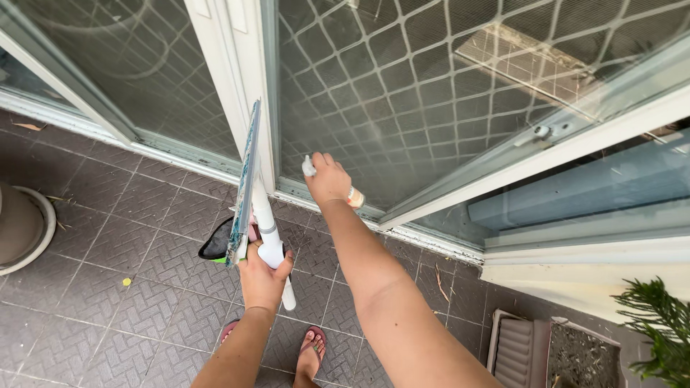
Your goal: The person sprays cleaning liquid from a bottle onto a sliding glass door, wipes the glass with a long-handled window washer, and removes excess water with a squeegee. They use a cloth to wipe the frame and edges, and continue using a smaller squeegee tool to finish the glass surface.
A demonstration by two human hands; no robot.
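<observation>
- Left hand (pixel 262 276): near centre of the view, fingers wrapped tight around the white handle (pixel 272 237) of a window-cleaning tool; the handle's lower end sticks out below the fist.
- Window-cleaning tool (pixel 246 188): a long flat head with a bluish edge, held upright and seen edge-on, rising from the hand to just in front of the white door frame (pixel 241 79). A dark cloth (pixel 215 244) hangs beside the hand on its left.
- Right hand (pixel 327 179): stretched farther out than the left, just right of the tool, closed around a small spray bottle (pixel 353 197). The bottle's white nozzle (pixel 308 167) shows at the hand's left, an orange-and-white part of its body at the right. The nozzle is close to the screen.
- Sliding screen door (pixel 431 93): grey mesh behind a diamond-pattern grille, filling the far centre and right; its lower rail slants down toward the left.
- Second glazed panel (pixel 144 65): far left, same grille, left of the white frame.
- Tiled floor (pixel 93 287): dark grey, herringbone-textured tiles, with a few dry leaves.
- Feet in pink sandals (pixel 309 352): at the near edge, below the left hand.
- Round pot (pixel 21 226): at the left edge, only partly in view.
- Ribbed grey mat (pixel 517 352): near right.
- Green plant (pixel 658 323): near right corner.
</observation>
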